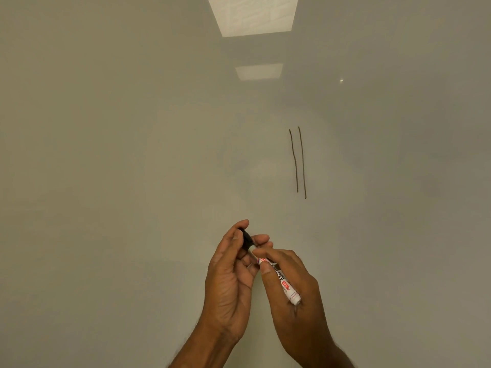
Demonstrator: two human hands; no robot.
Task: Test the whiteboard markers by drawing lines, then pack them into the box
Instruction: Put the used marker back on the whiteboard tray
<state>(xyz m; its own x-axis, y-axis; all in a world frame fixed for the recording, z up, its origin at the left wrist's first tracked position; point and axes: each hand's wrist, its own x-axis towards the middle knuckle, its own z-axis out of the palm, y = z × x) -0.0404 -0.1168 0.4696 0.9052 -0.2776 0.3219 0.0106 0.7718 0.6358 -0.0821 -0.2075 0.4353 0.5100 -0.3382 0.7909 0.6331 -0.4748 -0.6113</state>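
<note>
Hidden: the marker's writing tip is covered where the cap [245, 239] meets the fingers, so I cannot tell whether the cap is fully seated or only touching the end.
Hard to read: the red and black print on the barrel is partly under the right thumb and too small to make out.
Cut off: both forearms run out of the near edge.
Left hand [231, 282]: its grip is closed around the black cap, thumb on the far side, fingers curled behind it.
Right hand [300, 309]: its grip pinches the white marker [281, 278] near the front of the barrel, between thumb and index finger.
Marker position: held in the air near the whiteboard [132, 155], slanting from its butt end at near right to the cap at far left, bridging the two hands.
Drawn lines [293, 160]: two thin dark strokes, side by side and nearly parallel, far and right of the hands, well apart from the marker.
Board surface: glossy, with pale reflected light panels [252, 14] at the far edge.
</note>
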